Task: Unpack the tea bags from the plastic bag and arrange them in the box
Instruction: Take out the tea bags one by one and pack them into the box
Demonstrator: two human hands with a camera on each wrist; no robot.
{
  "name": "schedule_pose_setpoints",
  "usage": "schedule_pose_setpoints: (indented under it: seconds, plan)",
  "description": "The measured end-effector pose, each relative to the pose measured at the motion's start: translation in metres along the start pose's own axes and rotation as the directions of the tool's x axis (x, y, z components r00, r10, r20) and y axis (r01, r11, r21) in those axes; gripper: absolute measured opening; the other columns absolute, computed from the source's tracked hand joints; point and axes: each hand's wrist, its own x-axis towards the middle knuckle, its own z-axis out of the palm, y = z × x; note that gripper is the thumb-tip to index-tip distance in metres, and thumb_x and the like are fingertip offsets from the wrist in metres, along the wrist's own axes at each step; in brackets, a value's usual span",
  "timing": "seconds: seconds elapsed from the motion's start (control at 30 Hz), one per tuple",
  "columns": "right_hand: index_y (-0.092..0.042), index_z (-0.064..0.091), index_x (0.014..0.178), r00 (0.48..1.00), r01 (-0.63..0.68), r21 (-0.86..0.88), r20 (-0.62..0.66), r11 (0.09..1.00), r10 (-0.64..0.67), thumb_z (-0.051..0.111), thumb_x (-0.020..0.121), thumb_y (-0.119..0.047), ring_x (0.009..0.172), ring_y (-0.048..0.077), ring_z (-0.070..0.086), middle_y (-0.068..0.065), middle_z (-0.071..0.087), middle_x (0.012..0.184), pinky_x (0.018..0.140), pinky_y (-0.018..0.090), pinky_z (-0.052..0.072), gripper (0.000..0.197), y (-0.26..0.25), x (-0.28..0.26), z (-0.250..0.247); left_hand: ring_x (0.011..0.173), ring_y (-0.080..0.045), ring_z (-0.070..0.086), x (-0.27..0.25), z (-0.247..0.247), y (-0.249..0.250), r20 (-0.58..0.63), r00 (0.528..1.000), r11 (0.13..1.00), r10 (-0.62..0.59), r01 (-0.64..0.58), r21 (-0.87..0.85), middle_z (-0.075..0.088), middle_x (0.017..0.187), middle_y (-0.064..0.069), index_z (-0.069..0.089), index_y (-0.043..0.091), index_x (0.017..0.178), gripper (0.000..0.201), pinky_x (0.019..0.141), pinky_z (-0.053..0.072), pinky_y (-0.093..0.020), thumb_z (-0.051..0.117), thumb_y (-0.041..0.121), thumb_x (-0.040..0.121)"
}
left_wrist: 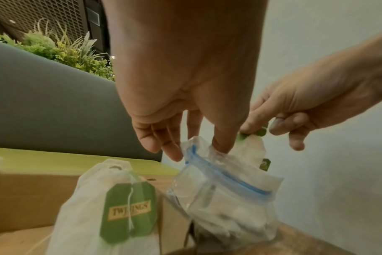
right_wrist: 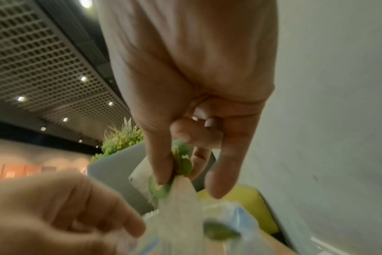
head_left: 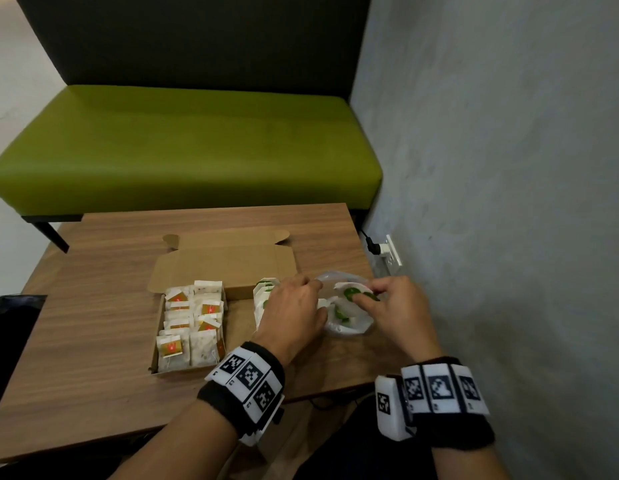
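Observation:
A clear zip plastic bag (head_left: 349, 323) (left_wrist: 229, 198) (right_wrist: 207, 224) stands on the table just right of the open cardboard box (head_left: 228, 265). My left hand (head_left: 294, 310) (left_wrist: 196, 150) pinches the bag's rim at its left side. My right hand (head_left: 387, 303) (right_wrist: 177, 176) pinches a few green-tagged tea bags (head_left: 353, 293) (left_wrist: 253, 146) (right_wrist: 181, 193) at the bag's mouth, partly inside it. More tea bags lie inside the plastic bag. Orange-tagged tea bags (head_left: 190, 323) fill the box's left part. A stack of green-tagged tea bags (head_left: 263, 299) (left_wrist: 111, 207) leans in its right part.
The wooden table (head_left: 93, 341) ends close behind the box, with a green bench (head_left: 183, 143) beyond it. A grey wall (head_left: 508, 168) runs along the right, with a plugged socket (head_left: 387, 251) near the table's corner. A dark object (head_left: 17, 306) sits at the far left.

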Motion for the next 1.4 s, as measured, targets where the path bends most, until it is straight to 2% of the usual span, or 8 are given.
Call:
schedule_pose_setpoints:
  seconds: [0.17,0.27,0.43,0.63,0.93,1.1,1.33,1.4]
  plan:
    - [-0.030,0.070,0.075,0.995,0.031,0.130,0.091,0.991,-0.043,0.076,0.083,-0.035,0.052,-0.009,0.055,-0.010,0.062,0.055,0.050,0.015,0.036,0.012,0.000,-0.004,-0.030,0.140,-0.021,0.035,-0.010,-0.016,0.004,-0.015,0.998,0.991,0.055,-0.056,-0.124,0.035,0.156,0.000,0.051,0.028,0.138,0.049,0.112,0.029,-0.045,0.059,0.043,0.093]
    - [-0.026,0.073,0.077,0.967,0.032,0.245,0.238,0.969,-0.093,0.078,0.082,-0.034,0.051,-0.006,0.057,-0.016,0.067,0.059,0.058,0.027,0.044,0.010,0.001,-0.002,-0.029,0.129,-0.009,0.044,-0.018,-0.023,0.009,-0.124,0.983,0.891,0.137,-0.177,-0.417,0.047,0.144,0.008,0.049,0.027,0.139,0.052,0.105,0.039,-0.033,0.062,0.046,0.092]
    - [-0.024,0.074,0.082,0.933,0.073,0.285,0.320,0.956,-0.167,0.077,0.082,-0.032,0.054,-0.006,0.058,-0.014,0.069,0.065,0.055,0.020,0.042,0.009,-0.004,-0.002,-0.019,0.100,0.003,0.059,-0.019,-0.028,0.009,-0.042,0.991,0.826,0.130,-0.132,-0.548,0.066,0.112,0.014,0.060,0.028,0.127,0.034,0.087,0.050,-0.021,0.064,0.032,0.093]
    - [-0.010,0.072,0.087,0.989,-0.051,0.606,0.138,0.794,-0.042,0.080,0.076,-0.006,0.051,0.009,0.064,0.016,0.071,0.080,0.046,0.024,0.053,0.014,-0.008,-0.004,-0.009,0.086,-0.018,0.071,-0.019,-0.028,0.003,-0.025,0.997,0.608,-0.072,0.024,-0.794,0.075,0.092,-0.006,0.072,0.010,0.102,0.012,0.078,0.058,-0.034,0.066,0.012,0.092]
    - [-0.006,0.073,0.093,0.994,-0.006,0.811,-0.061,0.586,0.095,0.071,0.078,-0.025,0.047,0.011,0.057,-0.007,0.064,0.057,0.049,0.028,0.058,0.024,-0.017,-0.008,-0.004,0.064,-0.004,0.062,-0.020,-0.032,0.005,0.030,0.966,0.320,-0.257,0.114,-0.941,0.074,0.083,-0.006,0.069,0.006,0.104,0.013,0.064,0.050,-0.023,0.059,0.009,0.097]
    - [-0.005,0.074,0.096,0.987,0.016,0.745,-0.117,0.667,0.106,0.071,0.087,-0.015,0.051,0.007,0.059,0.000,0.069,0.069,0.050,0.029,0.059,0.014,-0.021,-0.008,-0.001,0.083,-0.022,0.067,-0.015,-0.036,0.005,0.036,0.946,0.209,-0.322,0.108,-0.972,0.075,0.090,-0.013,0.069,0.006,0.100,0.014,0.083,0.056,-0.040,0.059,0.015,0.097]
    - [-0.016,0.075,0.085,0.950,0.077,0.686,-0.271,0.724,0.156,0.077,0.083,-0.018,0.049,0.020,0.058,0.009,0.070,0.065,0.058,0.045,0.057,0.003,-0.019,-0.006,-0.015,0.066,0.001,0.064,-0.008,-0.052,0.002,-0.097,0.901,0.147,-0.422,-0.038,-0.988,0.073,0.073,0.008,0.067,0.010,0.097,0.010,0.054,0.048,-0.012,0.059,0.015,0.097]
    - [-0.016,0.074,0.084,0.940,0.097,0.648,-0.309,0.755,0.144,0.076,0.085,-0.018,0.049,0.022,0.059,0.013,0.070,0.067,0.058,0.045,0.057,0.003,-0.019,-0.006,-0.022,0.071,0.002,0.063,-0.006,-0.057,0.000,-0.137,0.893,0.177,-0.429,-0.065,-0.982,0.071,0.078,0.010,0.068,0.014,0.097,0.009,0.060,0.047,-0.015,0.060,0.017,0.096]
